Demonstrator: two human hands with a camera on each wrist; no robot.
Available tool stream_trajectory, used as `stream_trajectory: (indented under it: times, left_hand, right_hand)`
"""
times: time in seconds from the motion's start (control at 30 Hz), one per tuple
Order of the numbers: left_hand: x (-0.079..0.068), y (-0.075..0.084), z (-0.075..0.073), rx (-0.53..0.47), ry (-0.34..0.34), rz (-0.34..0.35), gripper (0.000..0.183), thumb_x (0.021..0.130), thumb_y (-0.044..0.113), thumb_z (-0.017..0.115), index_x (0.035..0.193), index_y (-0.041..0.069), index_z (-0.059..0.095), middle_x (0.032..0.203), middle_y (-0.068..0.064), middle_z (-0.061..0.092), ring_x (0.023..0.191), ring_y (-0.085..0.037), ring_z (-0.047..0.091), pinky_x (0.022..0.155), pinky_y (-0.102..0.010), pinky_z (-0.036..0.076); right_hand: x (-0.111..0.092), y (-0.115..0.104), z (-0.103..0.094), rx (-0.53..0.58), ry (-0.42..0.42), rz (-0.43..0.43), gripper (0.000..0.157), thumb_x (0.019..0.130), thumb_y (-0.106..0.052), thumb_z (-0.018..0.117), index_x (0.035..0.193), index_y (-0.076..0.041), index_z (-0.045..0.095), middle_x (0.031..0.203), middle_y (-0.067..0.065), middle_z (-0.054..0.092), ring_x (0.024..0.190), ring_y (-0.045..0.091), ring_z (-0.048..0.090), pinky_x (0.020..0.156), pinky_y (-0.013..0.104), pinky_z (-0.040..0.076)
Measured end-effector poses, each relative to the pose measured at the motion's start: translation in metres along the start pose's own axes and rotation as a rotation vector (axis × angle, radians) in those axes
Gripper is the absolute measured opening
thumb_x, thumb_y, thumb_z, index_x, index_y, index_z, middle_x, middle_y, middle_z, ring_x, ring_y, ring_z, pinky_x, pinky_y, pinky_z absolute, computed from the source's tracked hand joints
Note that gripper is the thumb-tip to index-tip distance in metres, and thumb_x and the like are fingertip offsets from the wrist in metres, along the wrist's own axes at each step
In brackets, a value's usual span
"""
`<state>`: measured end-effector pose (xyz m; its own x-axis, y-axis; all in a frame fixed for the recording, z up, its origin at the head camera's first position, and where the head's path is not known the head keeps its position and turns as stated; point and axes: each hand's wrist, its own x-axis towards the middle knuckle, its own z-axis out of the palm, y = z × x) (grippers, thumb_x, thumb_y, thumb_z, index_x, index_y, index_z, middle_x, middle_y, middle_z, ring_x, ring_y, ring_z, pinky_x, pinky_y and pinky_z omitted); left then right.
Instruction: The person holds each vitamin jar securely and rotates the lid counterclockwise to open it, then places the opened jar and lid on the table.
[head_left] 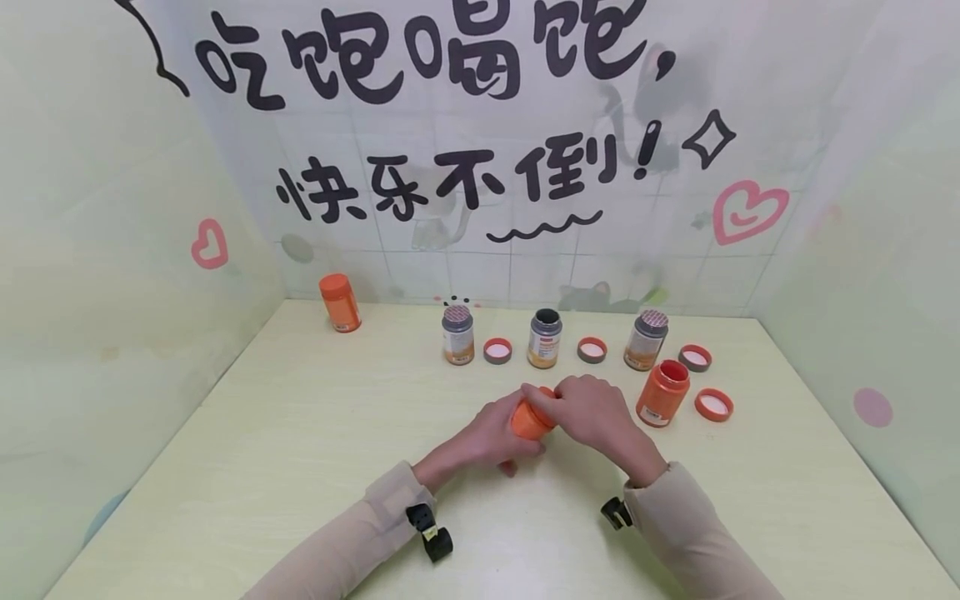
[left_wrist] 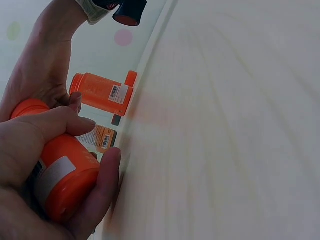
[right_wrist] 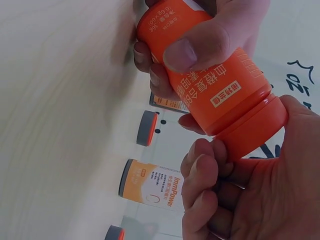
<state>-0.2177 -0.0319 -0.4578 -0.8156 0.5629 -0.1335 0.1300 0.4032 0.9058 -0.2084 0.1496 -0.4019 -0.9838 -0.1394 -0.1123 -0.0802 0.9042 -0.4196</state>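
Observation:
An orange plastic bottle [head_left: 531, 422] is held tilted above the table between both hands. My left hand [head_left: 495, 433] grips its body, the thumb lying across the printed side in the right wrist view. My right hand [head_left: 598, 408] holds the ridged orange lid [right_wrist: 252, 127], which sits on the bottle's neck. To the right of the hands stands another orange bottle [head_left: 663, 398], uncapped. Its lid [head_left: 714, 405] lies beside it with the white inside up.
Behind the hands stand three dark-necked bottles: left [head_left: 458, 337], middle [head_left: 544, 340] and right [head_left: 645, 343]. Upturned lids [head_left: 497, 351] lie beside them. A capped orange bottle [head_left: 341, 304] stands at the back left. Printed sheets [head_left: 480, 167] wall the table's back and sides.

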Motion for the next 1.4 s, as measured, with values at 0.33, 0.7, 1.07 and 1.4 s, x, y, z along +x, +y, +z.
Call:
stream_trajectory:
  times: [0.33,0.7,1.07,1.4]
  left_hand:
    - [-0.0013,0.0012,-0.0013,-0.035,-0.026,0.005,0.054,0.084,0.016,0.076,0.129,0.026,0.049,0.106,-0.006,0.059,0.062,-0.024,0.064,0.05,-0.036,0.059]
    - [-0.002,0.0024,-0.001,-0.013,-0.026,0.008,0.053,0.085,0.013,0.074,0.129,0.026,0.048,0.106,-0.005,0.059,0.074,-0.023,0.065,0.05,-0.035,0.059]
    - [-0.0005,-0.0015,-0.0024,-0.107,-0.064,0.004,0.051,0.084,0.01,0.073,0.127,0.026,0.05,0.108,-0.006,0.059,0.078,-0.023,0.063,0.052,-0.036,0.059]
    - [-0.0011,-0.0013,-0.002,-0.092,-0.063,0.055,0.046,0.082,0.009,0.071,0.12,0.027,0.051,0.099,-0.007,0.058,0.064,-0.023,0.063,0.046,-0.038,0.057]
  right_hand:
    - [0.0003,0.0008,-0.0012,-0.001,-0.016,-0.029,0.066,0.09,-0.075,0.043,0.064,-0.017,0.059,0.059,-0.001,0.047,0.058,0.018,0.05,0.054,0.027,0.033]
    - [0.0002,0.0005,-0.0002,0.015,-0.015,-0.041,0.063,0.091,-0.071,0.044,0.064,-0.017,0.06,0.059,-0.001,0.048,0.058,0.018,0.05,0.054,0.027,0.033]
    - [0.0014,-0.0009,-0.0016,0.002,-0.019,-0.135,0.048,0.094,-0.058,0.048,0.07,-0.017,0.057,0.062,0.0,0.049,0.061,0.017,0.051,0.057,0.028,0.035]
    - [0.0016,0.0053,-0.0057,-0.009,-0.063,-0.187,0.046,0.092,-0.062,0.052,0.076,-0.019,0.056,0.063,-0.001,0.047,0.061,0.015,0.05,0.057,0.028,0.036]
